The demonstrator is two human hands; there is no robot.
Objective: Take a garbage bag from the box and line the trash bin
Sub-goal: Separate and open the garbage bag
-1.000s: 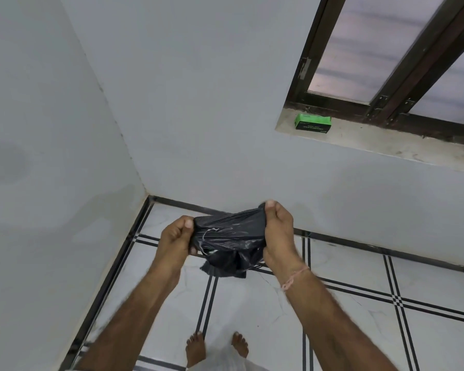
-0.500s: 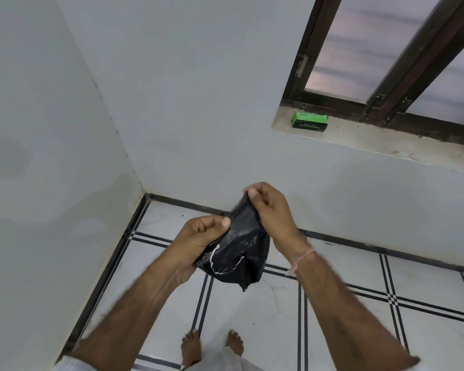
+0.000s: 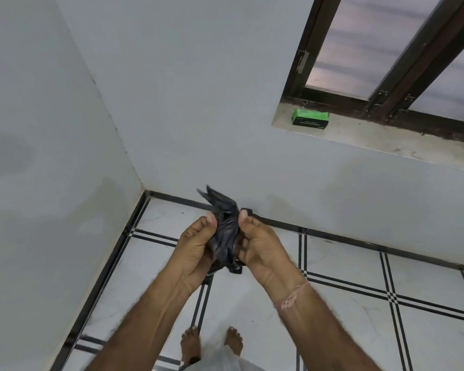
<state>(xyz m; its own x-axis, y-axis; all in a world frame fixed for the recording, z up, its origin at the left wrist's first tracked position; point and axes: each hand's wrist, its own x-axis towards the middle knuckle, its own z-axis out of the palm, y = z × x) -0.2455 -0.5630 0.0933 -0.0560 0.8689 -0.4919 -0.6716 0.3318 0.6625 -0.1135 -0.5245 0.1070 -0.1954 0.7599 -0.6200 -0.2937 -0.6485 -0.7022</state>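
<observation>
A crumpled black garbage bag (image 3: 226, 231) is held upright between both hands in front of me, one corner sticking up above the thumbs. My left hand (image 3: 196, 245) grips its left side with the thumb pressed on the plastic. My right hand (image 3: 263, 246) grips its right side the same way. The green garbage bag box (image 3: 309, 121) lies on the windowsill at the upper right, well away from both hands. No trash bin is in view.
I stand in a room corner with grey walls left and ahead. The stone windowsill (image 3: 386, 140) juts out under a dark-framed window (image 3: 381, 76). My bare feet (image 3: 212, 344) are on the white tiled floor (image 3: 346, 317) with black lines.
The bag was stretched wide between the hands, then bunched. Both hands have now closed in together, squeezing it into a narrow upright bundle with the thumbs on top.
</observation>
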